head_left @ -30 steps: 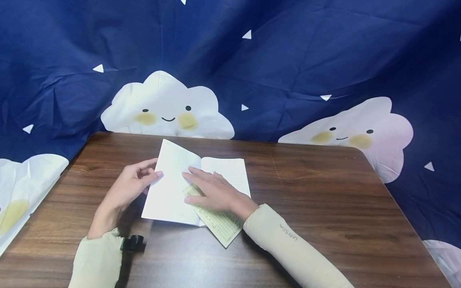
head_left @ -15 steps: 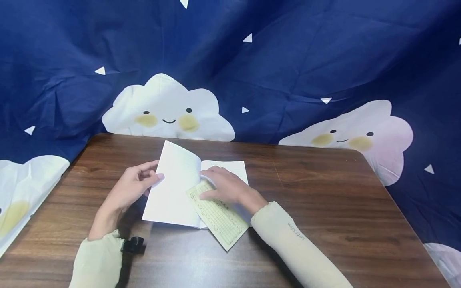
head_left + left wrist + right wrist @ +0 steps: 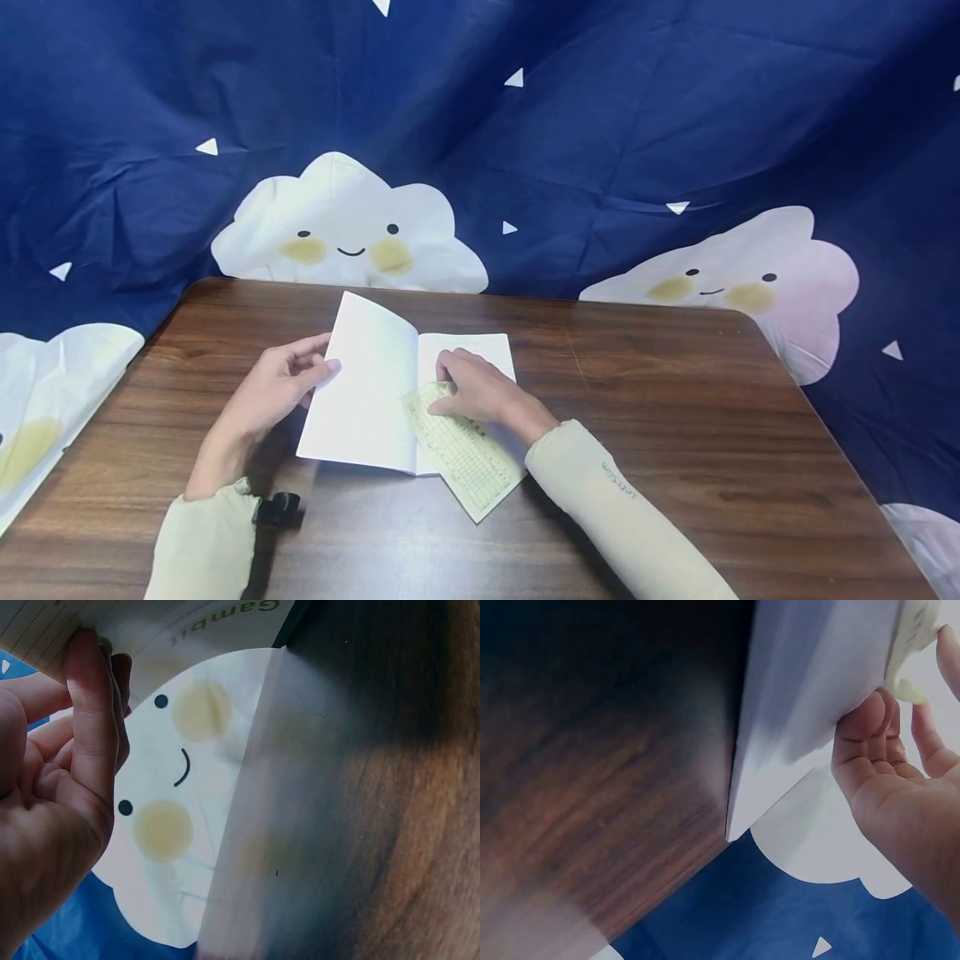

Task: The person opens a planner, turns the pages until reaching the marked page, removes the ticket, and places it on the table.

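Note:
An open notebook (image 3: 367,392) with white pages lies on the table in the head view, its left part raised at a slant. My left hand (image 3: 266,390) pinches the outer edge of that raised part between thumb and fingers. In the left wrist view, lined paper (image 3: 37,634) is above the fingertips, and the cover (image 3: 225,622) bears printed letters. A pale yellow-green printed slip (image 3: 472,467) with a grid lies slantwise over the notebook's lower middle. My right hand (image 3: 480,392) grips its upper end with curled fingers; the right wrist view shows the slip's edge (image 3: 909,691) bent there.
The brown wooden table (image 3: 675,433) extends around the notebook to both sides. Behind it hangs a dark blue cloth (image 3: 562,150) with smiling clouds and small white triangles. A black band (image 3: 277,508) is on the left wrist.
My right hand has moved right from the raised pages, and its fingers have curled at the slip's upper end. The slip has shifted slightly right. My left hand keeps its hold.

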Motion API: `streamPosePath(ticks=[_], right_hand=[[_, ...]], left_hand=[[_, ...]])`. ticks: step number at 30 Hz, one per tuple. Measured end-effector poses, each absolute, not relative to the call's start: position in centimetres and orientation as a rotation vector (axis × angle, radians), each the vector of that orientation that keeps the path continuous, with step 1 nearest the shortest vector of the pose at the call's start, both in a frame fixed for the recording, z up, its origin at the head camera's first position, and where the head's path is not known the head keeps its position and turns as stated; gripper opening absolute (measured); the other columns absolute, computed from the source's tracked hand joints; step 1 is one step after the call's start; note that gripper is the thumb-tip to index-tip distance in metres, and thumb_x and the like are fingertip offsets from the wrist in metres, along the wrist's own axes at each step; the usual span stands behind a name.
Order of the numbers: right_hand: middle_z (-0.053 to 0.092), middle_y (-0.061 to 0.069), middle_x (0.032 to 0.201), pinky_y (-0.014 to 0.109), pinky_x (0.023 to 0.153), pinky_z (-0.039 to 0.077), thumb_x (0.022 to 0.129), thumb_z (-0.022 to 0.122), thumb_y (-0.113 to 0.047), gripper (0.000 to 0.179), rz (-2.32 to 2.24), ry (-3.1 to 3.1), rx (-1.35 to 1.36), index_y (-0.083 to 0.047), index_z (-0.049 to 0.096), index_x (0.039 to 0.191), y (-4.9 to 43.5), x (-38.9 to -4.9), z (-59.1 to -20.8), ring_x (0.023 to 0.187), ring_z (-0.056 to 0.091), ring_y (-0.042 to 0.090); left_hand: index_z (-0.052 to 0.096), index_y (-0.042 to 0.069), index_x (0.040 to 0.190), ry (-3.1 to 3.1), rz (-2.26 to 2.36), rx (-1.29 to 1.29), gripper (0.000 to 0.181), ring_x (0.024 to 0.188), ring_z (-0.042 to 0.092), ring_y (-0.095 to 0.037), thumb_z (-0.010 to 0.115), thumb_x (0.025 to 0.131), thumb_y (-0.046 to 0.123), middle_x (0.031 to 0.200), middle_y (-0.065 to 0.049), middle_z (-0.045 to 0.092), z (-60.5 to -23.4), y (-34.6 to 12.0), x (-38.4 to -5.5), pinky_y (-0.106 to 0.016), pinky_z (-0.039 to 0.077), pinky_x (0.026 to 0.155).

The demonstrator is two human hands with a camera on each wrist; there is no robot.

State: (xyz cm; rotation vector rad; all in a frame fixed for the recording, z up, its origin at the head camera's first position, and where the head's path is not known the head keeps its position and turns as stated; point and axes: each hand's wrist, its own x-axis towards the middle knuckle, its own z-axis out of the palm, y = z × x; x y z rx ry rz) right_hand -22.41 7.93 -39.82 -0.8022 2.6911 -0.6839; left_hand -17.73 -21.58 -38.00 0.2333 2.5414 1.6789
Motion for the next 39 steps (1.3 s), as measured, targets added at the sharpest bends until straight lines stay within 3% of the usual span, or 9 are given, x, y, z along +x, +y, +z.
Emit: streamPosePath(ticks=[3, 8, 13, 18, 39], right_hand=[[0.054, 0.001, 0.087, 0.028, 0.069, 0.041, 0.088, 0.080, -0.024, 0.030, -0.728, 2.698, -0.807, -0.012, 0.055, 0.099, 8.1, -22.5, -39.9, 0.079, 0.048, 0.014], [0.061, -0.004, 0.088, 0.029, 0.075, 0.046, 0.095, 0.068, -0.010, 0.007, -0.735, 2.765, -0.818, -0.013, 0.066, 0.101, 8.3, -22.6, -40.0, 0.081, 0.054, 0.014], [0.066, -0.005, 0.085, 0.031, 0.074, 0.049, 0.095, 0.063, -0.007, 0.010, -0.794, 2.834, -0.781, -0.014, 0.069, 0.092, 8.9, -22.7, -39.8, 0.078, 0.057, 0.014], [0.069, -0.003, 0.089, 0.031, 0.079, 0.049, 0.094, 0.066, -0.008, 0.004, -0.897, 2.840, -0.703, -0.012, 0.067, 0.095, 10.0, -22.9, -39.3, 0.081, 0.059, 0.012], [0.069, -0.002, 0.088, 0.033, 0.077, 0.050, 0.095, 0.070, -0.007, 0.004, -1.041, 2.878, -0.666, -0.009, 0.073, 0.096, 16.5, -23.2, -37.1, 0.084, 0.061, 0.017]], left_hand=[[0.041, -0.007, 0.150, 2.545, 1.681, 0.234, 0.061, 0.076, 0.058, -0.019, 0.066, 0.100, 0.020, 0.089, -0.012, 0.059, -38.0, -21.5, -17.8, -0.033, 0.054, 0.059], [0.041, -0.007, 0.150, 2.544, 1.680, 0.236, 0.062, 0.072, 0.057, -0.019, 0.066, 0.100, 0.020, 0.088, -0.013, 0.059, -38.0, -21.4, -17.8, -0.033, 0.053, 0.058], [0.042, -0.007, 0.149, 2.540, 1.682, 0.231, 0.061, 0.072, 0.057, -0.020, 0.066, 0.100, 0.020, 0.088, -0.013, 0.059, -38.0, -21.4, -17.8, -0.032, 0.053, 0.058], [0.041, -0.006, 0.150, 2.545, 1.662, 0.215, 0.063, 0.068, 0.057, -0.022, 0.067, 0.100, 0.021, 0.091, -0.014, 0.062, -38.1, -21.7, -17.5, -0.032, 0.052, 0.059], [0.043, -0.002, 0.151, 2.508, 1.695, 0.228, 0.064, 0.067, 0.059, -0.023, 0.068, 0.099, 0.025, 0.091, -0.014, 0.063, -37.0, -20.7, -17.9, -0.036, 0.055, 0.061]])
